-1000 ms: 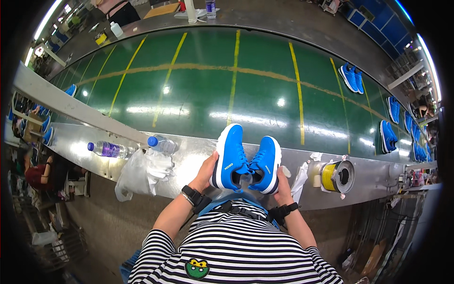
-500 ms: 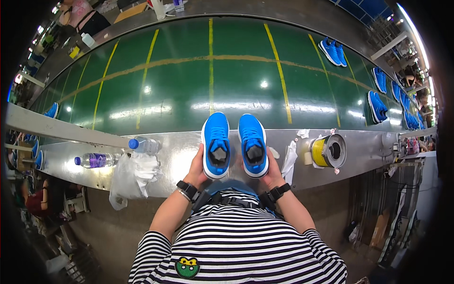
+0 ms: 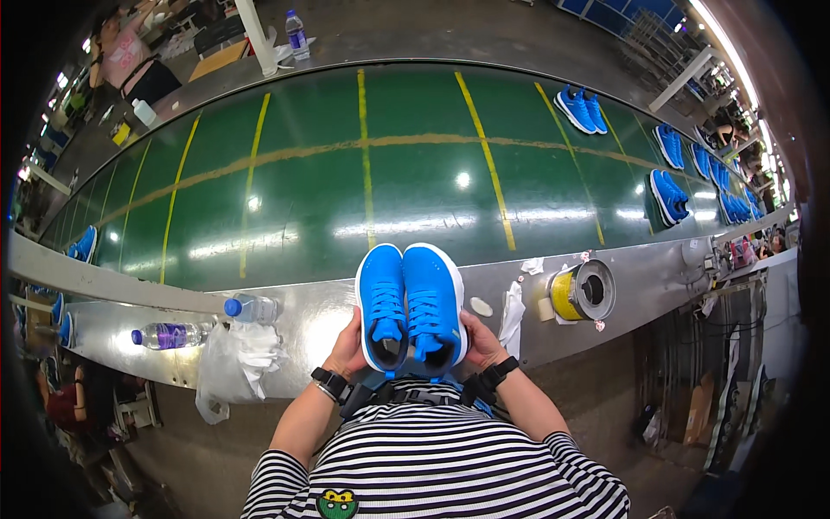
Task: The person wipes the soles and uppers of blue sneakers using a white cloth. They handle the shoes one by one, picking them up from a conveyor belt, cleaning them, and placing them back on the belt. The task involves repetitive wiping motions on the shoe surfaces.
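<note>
A pair of blue sneakers with white soles is held in front of my body, toes pointing away and the two touching side by side. My left hand (image 3: 348, 346) grips the outer side of the left sneaker (image 3: 380, 294). Around the outer side of the right sneaker (image 3: 435, 294) my right hand (image 3: 481, 341) is closed. The fingers beneath both shoes are largely hidden. Both sneakers are above the metal ledge of the bench, their toes reaching over the near edge of the green belt (image 3: 311, 195).
More blue sneakers (image 3: 580, 110) stand on the belt at the right, and one pair (image 3: 83, 245) at far left. A yellow-labelled tin (image 3: 566, 295), white paper (image 3: 511, 318), two bottles (image 3: 170, 336) and a plastic bag (image 3: 216, 381) lie along the metal ledge (image 3: 320, 303). Across the belt is another person (image 3: 125, 56).
The two sneakers, apart before, have come together and now touch. They are lower in the picture and nearer my body. The whole view has also shifted slightly.
</note>
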Available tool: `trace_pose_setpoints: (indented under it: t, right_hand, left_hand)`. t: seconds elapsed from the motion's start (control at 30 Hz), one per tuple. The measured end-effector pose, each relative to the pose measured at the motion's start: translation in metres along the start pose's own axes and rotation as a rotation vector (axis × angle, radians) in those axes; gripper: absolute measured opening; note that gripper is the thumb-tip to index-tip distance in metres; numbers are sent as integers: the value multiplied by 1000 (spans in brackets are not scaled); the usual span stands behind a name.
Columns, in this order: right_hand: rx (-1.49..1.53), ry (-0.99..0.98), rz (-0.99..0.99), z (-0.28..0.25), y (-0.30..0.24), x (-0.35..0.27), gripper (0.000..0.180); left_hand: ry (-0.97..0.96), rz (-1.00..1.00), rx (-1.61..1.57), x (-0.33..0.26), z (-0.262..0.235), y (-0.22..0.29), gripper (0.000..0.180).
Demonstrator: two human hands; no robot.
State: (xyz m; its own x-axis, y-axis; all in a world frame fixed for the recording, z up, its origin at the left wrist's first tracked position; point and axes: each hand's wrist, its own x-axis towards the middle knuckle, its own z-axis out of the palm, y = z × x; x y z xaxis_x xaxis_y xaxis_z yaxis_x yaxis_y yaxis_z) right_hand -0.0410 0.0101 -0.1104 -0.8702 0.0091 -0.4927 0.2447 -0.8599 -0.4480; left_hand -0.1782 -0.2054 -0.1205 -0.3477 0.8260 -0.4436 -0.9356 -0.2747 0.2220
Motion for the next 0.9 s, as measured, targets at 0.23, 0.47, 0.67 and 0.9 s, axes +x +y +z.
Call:
trace_pose_setpoints:
  t: [0.23, 0.47, 0.67, 0.9]
  right_hand:
    - [-8, -41, -6, 9, -1, -5, 47]
    - [-285, 184, 33, -9, 13, 6, 39]
    - [-945, 482, -273, -49, 35, 20, 25]
    - [-1433, 1085, -874, -83, -19, -6, 21]
  left_hand:
    - [5, -26, -7, -1, -8, -2, 59]
    - [499, 47, 708, 16, -19, -8, 45]
    - [615, 390, 923, 40, -77, -24, 34]
    - [292, 701, 1815, 32, 76, -15, 46]
